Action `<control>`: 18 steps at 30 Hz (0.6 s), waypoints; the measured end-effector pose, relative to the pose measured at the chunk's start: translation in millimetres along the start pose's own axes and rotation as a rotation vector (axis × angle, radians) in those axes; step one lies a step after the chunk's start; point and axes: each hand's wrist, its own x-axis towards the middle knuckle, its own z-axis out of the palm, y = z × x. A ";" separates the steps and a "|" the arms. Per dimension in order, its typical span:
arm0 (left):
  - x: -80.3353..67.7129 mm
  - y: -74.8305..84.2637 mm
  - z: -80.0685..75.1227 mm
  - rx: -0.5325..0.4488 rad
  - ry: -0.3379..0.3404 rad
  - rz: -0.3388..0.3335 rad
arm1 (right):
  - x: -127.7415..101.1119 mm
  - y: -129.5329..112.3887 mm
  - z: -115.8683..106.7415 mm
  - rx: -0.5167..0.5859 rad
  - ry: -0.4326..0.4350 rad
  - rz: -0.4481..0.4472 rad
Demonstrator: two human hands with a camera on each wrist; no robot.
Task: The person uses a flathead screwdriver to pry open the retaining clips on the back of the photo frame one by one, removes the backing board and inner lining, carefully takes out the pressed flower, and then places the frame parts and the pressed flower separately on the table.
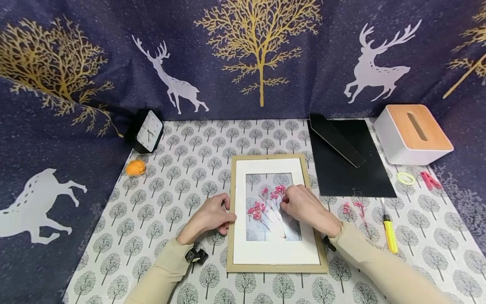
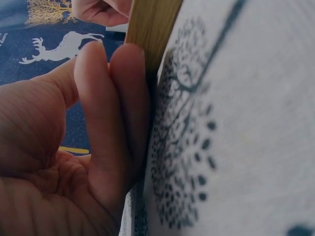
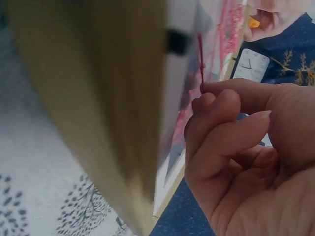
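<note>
Frame (image 1: 276, 213) holds pink flowers (image 1: 265, 202) (right hand (image 1: 303, 207) pinching a stem).

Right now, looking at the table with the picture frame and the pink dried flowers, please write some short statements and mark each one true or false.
1. The right hand pinches a pink flower sprig over the frame's opening. True.
2. The left hand rests against the left edge of the wooden frame. True.
3. The black backing board lies left of the frame. False: it lies to the right.
4. The clock stands at the table's far left. True.
5. The yellow-handled tool lies inside the frame. False: it lies on the cloth to the right.
</note>
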 end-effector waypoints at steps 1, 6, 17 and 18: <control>0.0 -0.1 -0.1 -0.001 -0.001 0.001 | 0.1 0.4 0.3 0.003 0.005 0.000; 1.1 -1.4 -0.5 -0.003 -0.007 0.004 | -1.8 -6.2 -5.1 0.029 0.007 0.056; 1.4 -1.7 -1.0 -0.016 -0.013 -0.002 | -9.4 -7.8 -11.6 0.105 0.037 0.082; 1.3 -1.8 -1.0 -0.015 -0.013 -0.004 | -10.6 -8.3 -12.5 0.113 0.041 0.081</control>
